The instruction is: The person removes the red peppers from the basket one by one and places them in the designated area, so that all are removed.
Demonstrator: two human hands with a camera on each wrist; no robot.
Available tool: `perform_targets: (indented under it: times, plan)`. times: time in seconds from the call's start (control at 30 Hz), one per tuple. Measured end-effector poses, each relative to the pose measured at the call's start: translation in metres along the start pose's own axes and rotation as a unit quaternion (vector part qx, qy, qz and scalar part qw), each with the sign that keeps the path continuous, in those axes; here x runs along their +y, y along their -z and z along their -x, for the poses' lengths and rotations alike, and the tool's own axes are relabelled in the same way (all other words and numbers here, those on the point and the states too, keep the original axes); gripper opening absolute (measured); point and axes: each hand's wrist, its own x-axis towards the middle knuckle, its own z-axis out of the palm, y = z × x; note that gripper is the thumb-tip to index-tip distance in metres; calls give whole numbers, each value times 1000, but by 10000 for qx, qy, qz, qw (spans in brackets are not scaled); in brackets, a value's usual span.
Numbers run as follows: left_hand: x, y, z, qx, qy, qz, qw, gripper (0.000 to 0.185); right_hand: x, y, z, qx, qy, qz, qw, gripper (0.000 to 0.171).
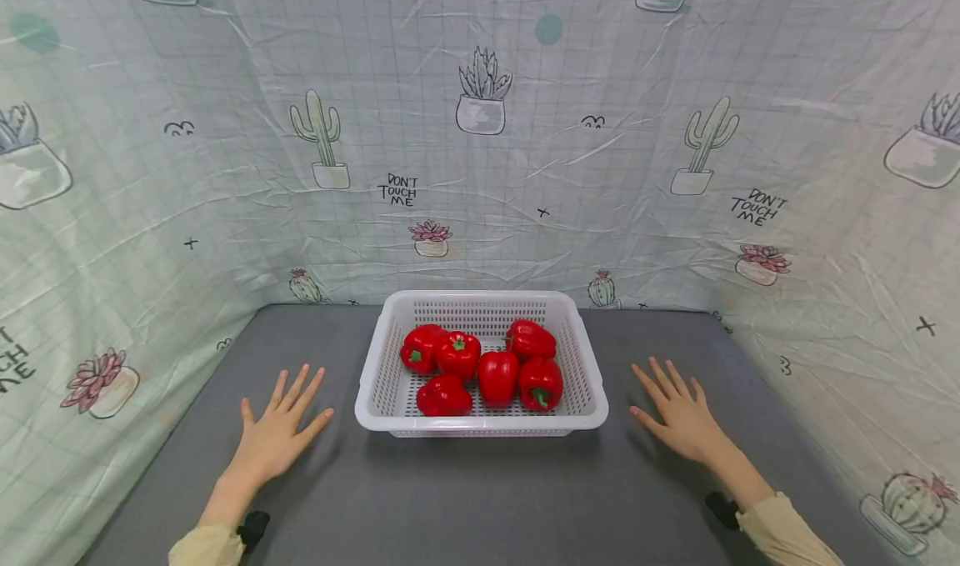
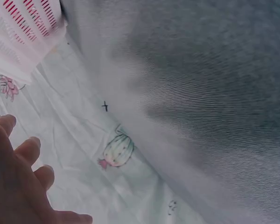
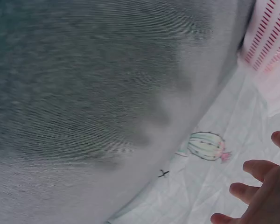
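In the head view a white slotted plastic basket [image 1: 375,383] stands at the middle of the grey table, towards the back. Several red bell peppers lie inside it, among them a pepper [image 1: 498,378] near the centre and another [image 1: 540,383] with its green stem facing front. My left hand [image 1: 276,433], fingers spread and straight, is left of the basket and apart from it. On the other side my right hand [image 1: 681,416] is likewise spread, holding nothing. Each wrist view shows the fingers and a corner of the basket [image 2: 42,51].
Grey table surface [image 1: 480,499] stretches in front of the basket. A pale cloth [image 1: 480,182] printed with cacti and potted plants hangs behind the table and along both sides. Dark bands [image 1: 253,530] are on the wrists, by the pale yellow sleeves [image 1: 206,547].
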Motion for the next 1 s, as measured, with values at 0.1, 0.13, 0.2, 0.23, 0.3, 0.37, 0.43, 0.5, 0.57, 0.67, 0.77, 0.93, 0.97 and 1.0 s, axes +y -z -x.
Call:
perform_targets:
  times: [0.1, 0.13, 0.2, 0.23, 0.3, 0.37, 0.43, 0.5, 0.57, 0.67, 0.77, 0.93, 0.97, 1.0]
  plan:
    - [3, 2, 0, 34, -48, 13, 10000, 72, -4, 6, -2, 51, 65, -18, 10000, 68]
    - [4, 3, 0, 34, -60, 20, 10000, 72, -6, 8, -2, 68, 97, -27, 9999, 68]
    - [7, 5, 0, 27, -88, 60, 9999, 71, -10, 12, -3, 136, 185, -45, 9997, 67]
    - [8, 6, 0, 39, -104, 74, 9999, 70, -12, 14, -4, 176, 237, -57, 9995, 66]
    - [12, 8, 0, 88, -153, 113, 9998, 69, -17, 18, -5, 260, 340, -98, 9990, 64]
    - [17, 10, 0, 176, -235, 158, 9994, 68, -23, 22, -6, 325, 416, -157, 9985, 62]
    - [22, 12, 1, 295, -338, 186, 9988, 67, -29, 27, -7, 386, 476, -217, 9979, 60]
    - [28, 15, 2, 402, -448, 218, 9980, 66, -35, 31, -8, 463, 529, -243, 9972, 58]
    - [34, 17, 5, 474, -543, 261, 9971, 65, -42, 35, -9, 549, 612, -297, 9962, 57]
    - [44, 19, 8, 505, -697, 350, 9957, 64, -52, 38, -9, 699, 732, -340, 9943, 56]
    - [54, 19, 11, 477, -879, 397, 9942, 63, -62, 38, -9, 723, 843, -327, 9933, 56]
    - [67, 15, 11, 472, -1141, 465, 9913, 61, -73, 35, -12, 734, 1074, -337, 9909, 55]
    - [69, 14, 11, 478, -1158, 474, 9910, 61, -75, 34, -12, 740, 1098, -357, 9906, 55]
    - [71, 14, 11, 471, -1165, 484, 9909, 61, -77, 34, -13, 748, 1118, -370, 9902, 54]
